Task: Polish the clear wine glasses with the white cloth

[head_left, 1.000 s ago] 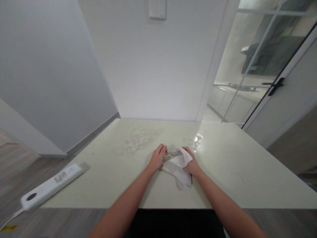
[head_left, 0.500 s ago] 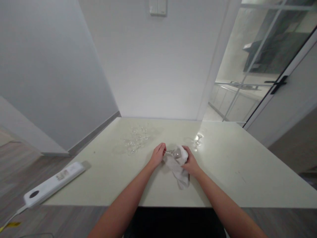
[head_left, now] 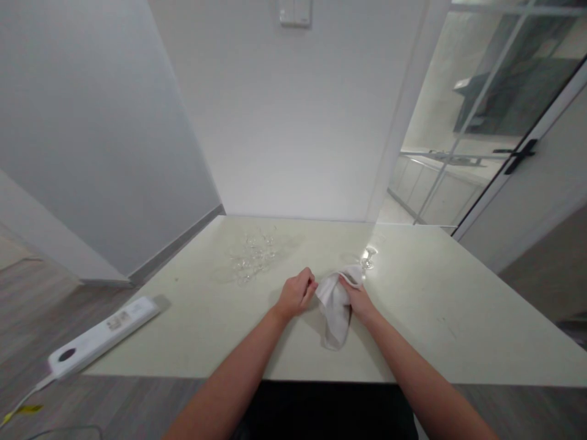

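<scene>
My left hand [head_left: 296, 294] is closed in a fist at the left edge of a white cloth [head_left: 337, 308], where half a second ago it gripped the stem end of a small stemmed glass. That glass is now hidden by the cloth and my fingers. With my right hand [head_left: 360, 300] I grip the cloth, which bunches upward over the fingertips and hangs down towards the table. Another stemmed glass [head_left: 368, 257] is just beyond my right hand, on the table. Off to the left, several clear glasses [head_left: 252, 256] are grouped close together.
The pale table [head_left: 202, 336] meets a white wall [head_left: 293, 134] at its far edge. A white power strip [head_left: 103, 338] lies across the table's left edge, its cord running off to the floor. On the right is a door with a black handle [head_left: 520, 156].
The cloth has been brought up over the glass, whose bowl and stem showed before. My left hand has turned and moved slightly right; my right hand has shifted a little right.
</scene>
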Tool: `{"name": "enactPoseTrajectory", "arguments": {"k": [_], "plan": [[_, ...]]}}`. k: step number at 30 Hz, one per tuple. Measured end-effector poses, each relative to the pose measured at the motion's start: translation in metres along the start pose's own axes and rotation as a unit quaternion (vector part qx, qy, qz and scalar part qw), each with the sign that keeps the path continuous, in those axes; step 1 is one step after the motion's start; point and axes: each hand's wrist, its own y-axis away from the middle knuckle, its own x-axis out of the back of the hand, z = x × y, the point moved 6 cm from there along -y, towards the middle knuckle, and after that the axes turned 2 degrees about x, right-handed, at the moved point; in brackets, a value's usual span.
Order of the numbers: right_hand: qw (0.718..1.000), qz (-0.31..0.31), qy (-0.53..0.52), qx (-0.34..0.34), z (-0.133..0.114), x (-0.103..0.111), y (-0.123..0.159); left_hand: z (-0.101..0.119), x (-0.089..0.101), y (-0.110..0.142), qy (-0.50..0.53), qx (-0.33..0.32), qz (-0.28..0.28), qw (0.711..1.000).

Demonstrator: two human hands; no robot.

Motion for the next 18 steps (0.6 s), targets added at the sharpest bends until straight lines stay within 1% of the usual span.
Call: {"name": "enactPoseTrajectory", "arguments": {"k": [2,3,5,8,10,13,15,18], "plan": [[0.998,0.017,-0.045,-0.051,0.009,0.000,0.000,0.003,0.000,0.001,-0.009,-0.010,-0.003,1.000],[0.997,0.015,-0.055,-0.058,0.010,-0.001,0.000,0.002,0.000,0.000,-0.008,-0.002,-0.003,1.000],[0.998,0.003,-0.045,-0.048,0.007,-0.002,0.000,-0.001,0.000,-0.002,0.005,0.026,0.003,1.000],[0.999,-0.053,0.010,0.002,-0.003,-0.006,0.003,-0.012,0.000,-0.008,0.063,0.086,0.032,0.994],[0.994,-0.081,0.057,0.052,-0.012,-0.008,0.005,-0.025,-0.004,-0.011,0.146,0.156,0.045,0.976],[0.981,-0.086,0.117,0.125,-0.022,-0.009,0.008,-0.044,-0.017,-0.011,0.258,0.261,0.023,0.930],[0.976,-0.093,0.130,0.146,-0.024,-0.009,0.008,-0.051,-0.024,-0.011,0.287,0.300,-0.001,0.910],[0.978,-0.105,0.113,0.138,-0.024,-0.010,0.008,-0.055,-0.028,-0.009,0.309,0.326,-0.026,0.893]]}}
